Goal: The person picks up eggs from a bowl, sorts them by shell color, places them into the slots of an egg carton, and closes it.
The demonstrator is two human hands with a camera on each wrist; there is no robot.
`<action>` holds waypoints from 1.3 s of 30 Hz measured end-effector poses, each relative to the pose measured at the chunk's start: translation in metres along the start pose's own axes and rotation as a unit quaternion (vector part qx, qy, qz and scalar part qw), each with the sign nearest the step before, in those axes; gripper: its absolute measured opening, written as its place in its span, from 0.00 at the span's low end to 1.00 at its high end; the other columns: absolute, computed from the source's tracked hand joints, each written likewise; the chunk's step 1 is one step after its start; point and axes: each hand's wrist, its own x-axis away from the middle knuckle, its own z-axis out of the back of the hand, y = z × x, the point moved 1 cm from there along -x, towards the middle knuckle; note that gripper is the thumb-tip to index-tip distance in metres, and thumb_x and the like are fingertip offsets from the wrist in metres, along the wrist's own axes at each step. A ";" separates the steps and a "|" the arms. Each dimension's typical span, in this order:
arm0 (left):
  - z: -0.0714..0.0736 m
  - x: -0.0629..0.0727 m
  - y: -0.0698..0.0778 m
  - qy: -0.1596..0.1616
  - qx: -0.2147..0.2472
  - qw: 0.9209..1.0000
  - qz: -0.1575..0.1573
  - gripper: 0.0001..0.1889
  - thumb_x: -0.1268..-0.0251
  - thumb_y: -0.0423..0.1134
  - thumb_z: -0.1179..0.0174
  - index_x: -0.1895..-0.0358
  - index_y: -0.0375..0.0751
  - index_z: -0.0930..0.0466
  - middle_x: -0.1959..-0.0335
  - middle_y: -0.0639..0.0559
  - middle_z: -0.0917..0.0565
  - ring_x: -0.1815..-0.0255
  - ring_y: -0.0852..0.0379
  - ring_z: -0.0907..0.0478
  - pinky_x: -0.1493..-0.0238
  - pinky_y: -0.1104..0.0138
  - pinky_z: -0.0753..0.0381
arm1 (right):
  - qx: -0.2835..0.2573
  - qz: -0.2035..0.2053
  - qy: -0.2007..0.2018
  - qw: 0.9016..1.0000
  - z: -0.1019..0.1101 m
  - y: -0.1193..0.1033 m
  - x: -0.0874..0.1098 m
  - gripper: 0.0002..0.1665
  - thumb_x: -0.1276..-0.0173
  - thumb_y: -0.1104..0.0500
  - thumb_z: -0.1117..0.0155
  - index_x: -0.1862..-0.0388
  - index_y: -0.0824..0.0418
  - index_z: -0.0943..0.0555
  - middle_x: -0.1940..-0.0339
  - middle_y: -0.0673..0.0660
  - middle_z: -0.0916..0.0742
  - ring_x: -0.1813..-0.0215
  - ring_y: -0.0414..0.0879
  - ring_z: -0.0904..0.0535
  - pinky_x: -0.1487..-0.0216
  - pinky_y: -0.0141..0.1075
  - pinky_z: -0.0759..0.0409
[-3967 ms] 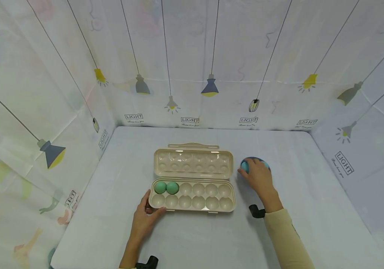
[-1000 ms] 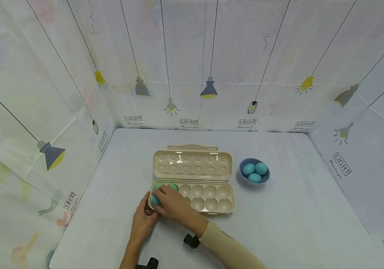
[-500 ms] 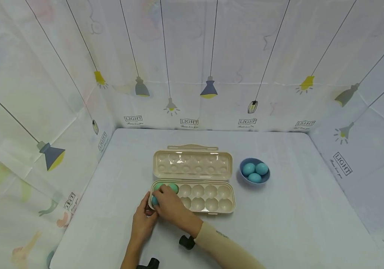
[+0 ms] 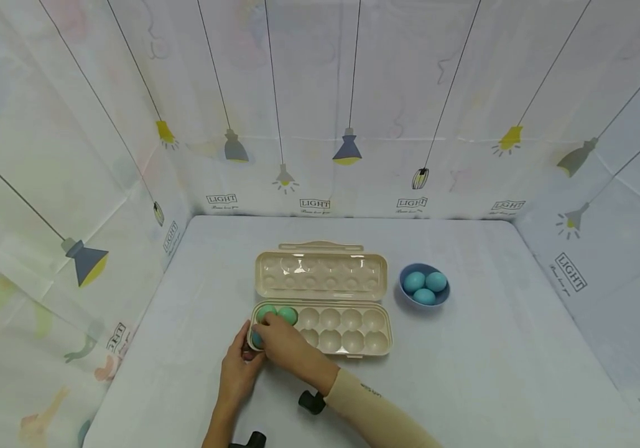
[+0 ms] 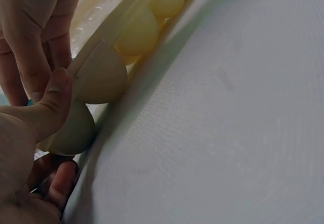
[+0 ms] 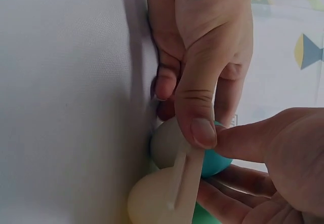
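A beige plastic egg carton [image 4: 352, 341] lies open on the table, lid folded back. Two green eggs [image 4: 288, 315] sit in its back row at the left end. My left hand [image 4: 237, 367] grips the carton's front left corner; in the right wrist view its thumb [image 6: 203, 130] presses on the rim and other fingers lie lower, beside the cup. My right hand [image 4: 294, 351] reaches across from the right and holds a blue egg [image 6: 216, 164] at the front left cup. Its fingers partly cover that egg and the nearer green one.
A blue bowl [image 4: 441, 301] with three blue eggs [image 4: 424, 297] stands right of the carton. The carton's lid [image 4: 322, 289] lies behind the cups. White table surface [image 4: 493, 361] spreads around, bordered by printed curtains [image 4: 275, 74] at the back and sides.
The right hand has come from the bowl to the carton's left end with a blue egg. In the last half second it shifts only slightly. The left hand keeps its place.
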 end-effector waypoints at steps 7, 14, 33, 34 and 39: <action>0.000 0.004 -0.002 0.007 0.009 1.000 -0.006 0.41 0.39 0.36 0.29 0.23 0.43 0.38 0.52 0.43 0.18 0.62 0.61 0.22 0.58 0.72 0.20 | -0.010 -0.007 -0.010 1.000 -0.003 0.000 0.001 0.19 0.30 0.59 0.34 0.40 0.55 0.18 0.51 0.53 0.17 0.51 0.40 0.19 0.55 0.25 0.19; 0.000 0.006 -0.003 0.007 0.008 1.000 -0.003 0.41 0.39 0.37 0.29 0.23 0.44 0.39 0.52 0.45 0.18 0.62 0.62 0.22 0.58 0.71 0.21 | -0.043 -0.005 -0.004 0.999 -0.003 0.000 0.005 0.19 0.30 0.61 0.34 0.41 0.57 0.18 0.52 0.53 0.18 0.52 0.40 0.20 0.56 0.25 0.20; 0.001 -0.002 0.000 -0.007 0.038 0.999 0.011 0.48 0.45 0.50 0.25 0.22 0.48 0.40 0.50 0.48 0.15 0.62 0.62 0.20 0.55 0.70 0.22 | -0.104 0.010 0.064 0.992 0.035 0.028 0.013 0.18 0.31 0.61 0.32 0.43 0.60 0.19 0.49 0.55 0.17 0.49 0.45 0.19 0.49 0.33 0.17; 0.001 -0.002 0.000 -0.009 0.038 0.999 0.010 0.48 0.46 0.50 0.25 0.22 0.48 0.40 0.50 0.48 0.15 0.62 0.61 0.20 0.55 0.70 0.22 | -0.106 0.011 0.072 0.992 0.038 0.030 0.014 0.18 0.31 0.61 0.32 0.43 0.60 0.19 0.49 0.55 0.17 0.49 0.45 0.19 0.49 0.34 0.16; 0.004 -0.001 0.000 -0.020 0.042 0.999 0.004 0.48 0.45 0.51 0.25 0.22 0.47 0.40 0.50 0.48 0.15 0.62 0.62 0.20 0.55 0.70 0.22 | -0.111 0.015 0.118 0.987 0.055 0.046 0.020 0.20 0.33 0.60 0.30 0.43 0.60 0.18 0.49 0.56 0.16 0.46 0.48 0.19 0.45 0.37 0.17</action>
